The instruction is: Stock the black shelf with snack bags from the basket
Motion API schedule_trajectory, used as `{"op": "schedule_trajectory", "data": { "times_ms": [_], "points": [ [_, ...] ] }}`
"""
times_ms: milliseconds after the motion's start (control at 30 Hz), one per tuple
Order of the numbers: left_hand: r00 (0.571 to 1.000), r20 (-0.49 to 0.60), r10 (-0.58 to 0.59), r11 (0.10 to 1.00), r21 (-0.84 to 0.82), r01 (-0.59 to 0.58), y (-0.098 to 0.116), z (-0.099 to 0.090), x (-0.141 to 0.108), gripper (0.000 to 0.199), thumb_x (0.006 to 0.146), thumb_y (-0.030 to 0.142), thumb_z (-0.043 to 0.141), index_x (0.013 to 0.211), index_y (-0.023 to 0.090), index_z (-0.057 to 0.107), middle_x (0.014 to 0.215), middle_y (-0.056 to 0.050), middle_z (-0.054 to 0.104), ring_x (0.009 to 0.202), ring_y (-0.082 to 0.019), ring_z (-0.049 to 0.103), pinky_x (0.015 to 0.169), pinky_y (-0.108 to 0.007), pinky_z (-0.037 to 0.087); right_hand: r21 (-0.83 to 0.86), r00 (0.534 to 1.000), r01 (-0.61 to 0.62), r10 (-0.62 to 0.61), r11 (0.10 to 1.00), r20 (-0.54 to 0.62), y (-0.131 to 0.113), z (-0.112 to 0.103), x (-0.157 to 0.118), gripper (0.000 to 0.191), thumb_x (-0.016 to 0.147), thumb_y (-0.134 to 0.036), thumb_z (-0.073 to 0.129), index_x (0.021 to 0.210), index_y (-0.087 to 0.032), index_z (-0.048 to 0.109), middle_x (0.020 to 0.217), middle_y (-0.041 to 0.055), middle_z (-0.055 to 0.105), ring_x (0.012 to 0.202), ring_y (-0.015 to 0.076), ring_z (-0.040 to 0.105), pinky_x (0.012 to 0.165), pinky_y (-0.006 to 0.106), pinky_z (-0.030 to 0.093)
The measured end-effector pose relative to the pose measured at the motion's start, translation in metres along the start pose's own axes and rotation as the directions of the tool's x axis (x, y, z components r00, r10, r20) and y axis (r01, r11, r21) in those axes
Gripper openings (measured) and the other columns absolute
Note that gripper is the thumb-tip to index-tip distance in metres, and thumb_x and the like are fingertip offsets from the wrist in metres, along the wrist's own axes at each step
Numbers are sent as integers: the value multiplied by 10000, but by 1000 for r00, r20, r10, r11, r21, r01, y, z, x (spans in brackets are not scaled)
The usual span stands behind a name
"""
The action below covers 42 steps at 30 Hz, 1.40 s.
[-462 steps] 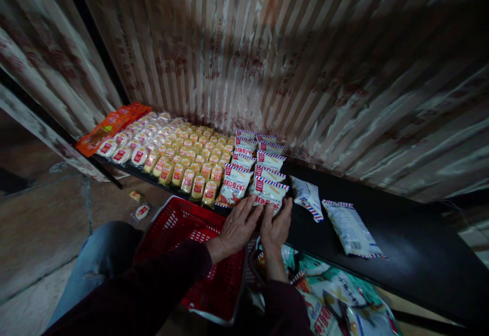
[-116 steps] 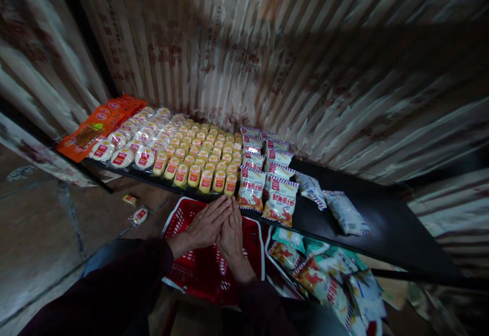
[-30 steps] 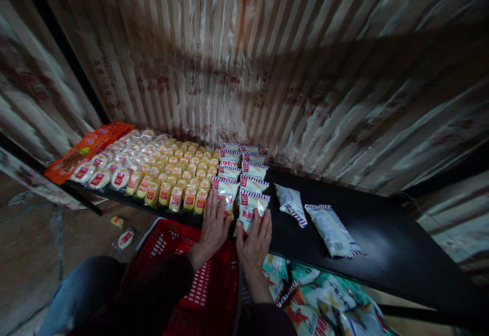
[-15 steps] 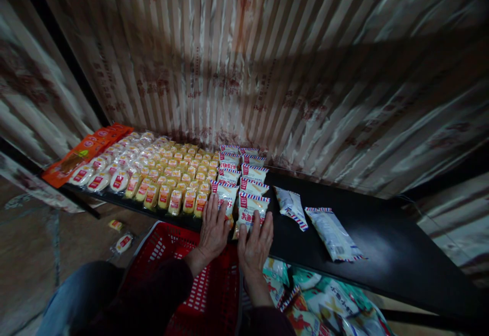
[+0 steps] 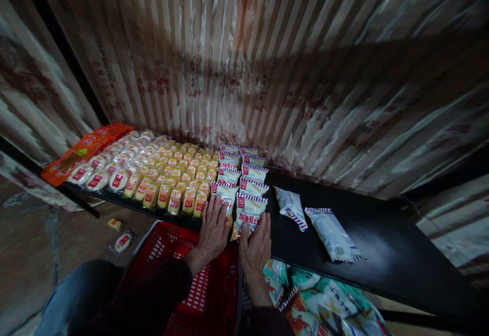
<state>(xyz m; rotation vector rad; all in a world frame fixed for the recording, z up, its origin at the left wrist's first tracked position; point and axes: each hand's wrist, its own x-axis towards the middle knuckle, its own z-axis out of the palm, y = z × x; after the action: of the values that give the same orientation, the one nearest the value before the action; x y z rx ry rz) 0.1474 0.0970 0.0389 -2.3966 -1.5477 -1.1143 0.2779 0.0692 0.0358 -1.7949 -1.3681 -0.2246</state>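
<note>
My left hand lies flat, fingers spread, on the front left snack bag of two columns of red, white and blue striped bags. Beside it, my right hand rests flat at the front edge of the right-hand front bag. Neither hand grips anything. Both bags lie at the front edge of a black shelf. Left of them stand rows of small yellow wrapped cakes.
Two loose bags lie on the shelf to the right. A red basket sits below my arms; a pile of bags lies at the lower right. Round white packets and orange packs fill the left. Two packets lie on the floor. A striped curtain hangs behind.
Over the last second my hands have stayed on the two front bags; the right hand slid slightly back toward me, uncovering more of its bag.
</note>
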Motion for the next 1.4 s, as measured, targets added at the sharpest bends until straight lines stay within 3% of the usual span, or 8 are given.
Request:
{"op": "schedule_trajectory", "data": {
  "times_ms": [233, 433, 733, 967, 1267, 1400],
  "points": [
    [997, 45, 65, 998, -3, -64, -1, -3, -2, 541, 928, 241, 409, 1455, 161, 321, 1564, -135, 221, 1463, -287, 102, 1152, -528, 188, 123, 1000, 16, -14, 992, -22, 2, 6, 0, 634, 953, -444, 356, 1461, -75, 265, 1442, 250, 387, 1353, 311, 369, 1040, 508, 384],
    [988, 56, 146, 989, -11, -146, -2, -9, -3, 532, 906, 369, 497, 1411, 221, 416, 1561, -124, 233, 1459, -307, 117, 1152, -527, 175, 167, 1000, 8, -4, 986, -20, 1, 7, 1, 598, 963, -420, 339, 1461, -98, 264, 1461, 238, 357, 1379, 303, 321, 1058, 534, 359],
    [990, 51, 132, 991, 14, -133, 20, -7, 11, 504, 910, 347, 482, 1396, 225, 429, 1538, -100, 301, 1456, -316, 122, 1133, -541, 229, 215, 1000, 24, -19, 976, -23, 8, 4, 9, 579, 969, -392, 316, 1471, -114, 239, 1489, 231, 312, 1393, 292, 298, 1071, 543, 336],
    [984, 13, 178, 983, 45, -178, 15, 1, 2, 504, 928, 347, 449, 1377, 120, 417, 1491, -133, 384, 1448, -297, 166, 1130, -516, 261, 222, 997, 81, -79, 972, -17, 13, 4, 14, 582, 959, -378, 358, 1477, -143, 235, 1488, 213, 336, 1387, 279, 315, 1066, 533, 343],
    [981, -26, 191, 979, 79, -189, 15, 5, -2, 482, 934, 351, 453, 1362, 128, 430, 1473, -104, 422, 1452, -271, 163, 1165, -479, 185, 207, 1000, -2, -4, 978, 26, 12, 3, 10, 651, 938, -467, 384, 1474, -127, 239, 1480, 231, 335, 1385, 316, 312, 1058, 553, 337],
    [977, 5, 213, 975, 56, -213, 12, 4, -4, 516, 924, 350, 466, 1380, 115, 406, 1481, -114, 408, 1453, -278, 159, 1166, -490, 173, 216, 999, -8, 0, 976, 33, 12, 2, 10, 661, 932, -475, 392, 1469, -119, 246, 1481, 232, 334, 1384, 310, 316, 1065, 539, 336]
  ]
}}
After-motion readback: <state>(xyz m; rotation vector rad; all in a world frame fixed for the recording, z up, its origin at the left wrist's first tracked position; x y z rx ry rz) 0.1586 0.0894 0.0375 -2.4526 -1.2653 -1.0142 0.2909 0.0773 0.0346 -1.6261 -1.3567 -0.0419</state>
